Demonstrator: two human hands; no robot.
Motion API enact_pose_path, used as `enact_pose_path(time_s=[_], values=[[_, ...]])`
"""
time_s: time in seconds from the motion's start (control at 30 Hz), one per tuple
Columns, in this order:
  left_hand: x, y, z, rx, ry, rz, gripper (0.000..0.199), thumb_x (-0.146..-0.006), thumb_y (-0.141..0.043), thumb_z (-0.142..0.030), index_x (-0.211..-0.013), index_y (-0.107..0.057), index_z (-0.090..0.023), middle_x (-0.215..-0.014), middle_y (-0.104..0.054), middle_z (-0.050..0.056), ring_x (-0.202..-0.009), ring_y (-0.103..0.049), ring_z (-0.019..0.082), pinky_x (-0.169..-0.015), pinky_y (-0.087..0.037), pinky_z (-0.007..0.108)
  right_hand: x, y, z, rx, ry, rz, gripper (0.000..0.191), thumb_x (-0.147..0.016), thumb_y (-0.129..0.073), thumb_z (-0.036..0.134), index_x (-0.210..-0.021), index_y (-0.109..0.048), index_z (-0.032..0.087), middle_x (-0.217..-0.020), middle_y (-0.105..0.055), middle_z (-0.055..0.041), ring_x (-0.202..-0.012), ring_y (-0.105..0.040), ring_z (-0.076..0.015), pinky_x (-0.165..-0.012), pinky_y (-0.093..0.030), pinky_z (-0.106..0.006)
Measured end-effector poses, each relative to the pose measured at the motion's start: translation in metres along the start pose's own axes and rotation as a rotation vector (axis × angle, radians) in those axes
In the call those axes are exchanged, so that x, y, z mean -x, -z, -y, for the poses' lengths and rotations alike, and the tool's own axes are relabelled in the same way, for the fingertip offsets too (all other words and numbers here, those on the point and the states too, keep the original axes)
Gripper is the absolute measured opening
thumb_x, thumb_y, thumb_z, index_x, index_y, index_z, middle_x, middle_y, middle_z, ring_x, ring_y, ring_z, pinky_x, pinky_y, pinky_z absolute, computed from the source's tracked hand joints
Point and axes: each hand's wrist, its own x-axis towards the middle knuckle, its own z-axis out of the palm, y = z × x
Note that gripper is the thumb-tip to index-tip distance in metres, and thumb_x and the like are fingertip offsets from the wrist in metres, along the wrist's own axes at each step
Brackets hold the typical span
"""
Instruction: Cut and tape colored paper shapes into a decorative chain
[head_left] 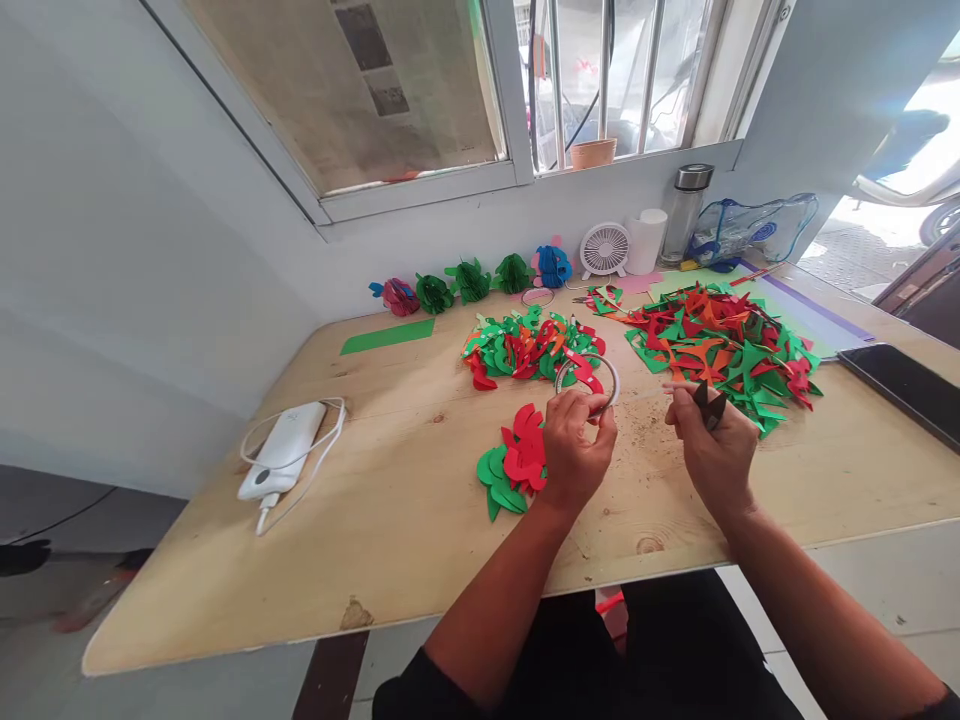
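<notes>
My left hand (577,450) is closed around the lower edge of a roll of tape (616,378), held upright above the table. A thin, pale tape strip (641,397) stretches from the roll toward my right hand (711,445). The fingertips of that hand pinch its end. Two dark pointed blades, apparently scissors (709,407), stick up out of the same fist; the rest is hidden. Left of my left hand lie red paper cutouts (525,445) and green paper cutouts (499,482). Behind the roll is a heap of red and green paper pieces with pale patches (517,345).
A large heap of paper scraps (720,345) lies at the right, near a phone (904,385). Several folded paper figures (471,281) line the wall beside a small fan (604,250) and a glass bottle (682,215). A white power bank (281,450) with its cable sits left.
</notes>
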Motion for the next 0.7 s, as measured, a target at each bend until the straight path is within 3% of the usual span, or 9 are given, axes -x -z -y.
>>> enact_pose_path(time_s=[0.13,0.27,0.4,0.5,0.6,0.7], values=[[-0.001,0.003,0.001,-0.046,0.004,0.005,0.009,-0.078,-0.055,-0.015,-0.083,-0.061,-0.018,-0.075,-0.063,0.003,-0.071,-0.059,0.015,-0.075,-0.049,0.031,-0.008,0.0,-0.006,-0.211,-0.169,-0.036,0.029,-0.081,-0.058,0.043,-0.092,-0.065,0.017,-0.056,-0.047,0.0034,-0.048,-0.04,-0.0099,-0.044,-0.03,-0.024],[-0.001,0.004,0.002,-0.051,-0.005,0.001,0.01,-0.077,-0.055,-0.014,-0.083,-0.062,-0.018,-0.075,-0.063,0.003,-0.073,-0.06,0.016,-0.074,-0.048,0.031,-0.013,-0.002,-0.013,-0.266,-0.278,0.108,0.032,-0.079,-0.059,0.049,-0.082,-0.066,0.017,-0.058,-0.049,0.0018,-0.052,-0.042,-0.0103,-0.046,-0.033,-0.024],[-0.002,0.004,0.003,-0.036,0.021,0.0,0.01,-0.078,-0.055,-0.015,-0.084,-0.062,-0.019,-0.075,-0.064,0.003,-0.073,-0.06,0.016,-0.074,-0.049,0.032,-0.01,-0.006,-0.021,-0.161,-0.258,0.251,0.035,-0.08,-0.056,0.052,-0.083,-0.066,0.018,-0.068,-0.06,-0.003,-0.066,-0.055,-0.0154,-0.062,-0.045,-0.028],[-0.001,0.005,0.003,-0.028,0.044,0.009,0.01,-0.078,-0.054,-0.016,-0.084,-0.062,-0.019,-0.076,-0.064,0.003,-0.075,-0.061,0.017,-0.075,-0.049,0.032,-0.008,-0.008,-0.027,-0.05,-0.233,0.331,0.032,-0.081,-0.055,0.049,-0.087,-0.067,0.02,-0.075,-0.066,-0.0046,-0.075,-0.06,-0.0188,-0.068,-0.046,-0.031],[-0.001,0.005,0.003,-0.011,0.062,0.019,0.009,-0.079,-0.054,-0.017,-0.084,-0.062,-0.019,-0.078,-0.064,0.004,-0.077,-0.061,0.017,-0.076,-0.049,0.032,-0.006,-0.008,-0.029,0.008,-0.243,0.368,0.032,-0.082,-0.053,0.048,-0.088,-0.066,0.02,-0.073,-0.066,-0.0042,-0.071,-0.06,-0.0181,-0.063,-0.045,-0.03],[0.0,0.006,0.003,-0.001,0.064,0.015,0.009,-0.078,-0.054,-0.016,-0.083,-0.062,-0.018,-0.076,-0.064,0.004,-0.076,-0.061,0.017,-0.076,-0.049,0.032,-0.006,-0.007,-0.027,-0.024,-0.272,0.399,0.036,-0.084,-0.049,0.05,-0.093,-0.064,0.019,-0.064,-0.06,-0.0013,-0.055,-0.052,-0.0136,-0.051,-0.04,-0.026]])
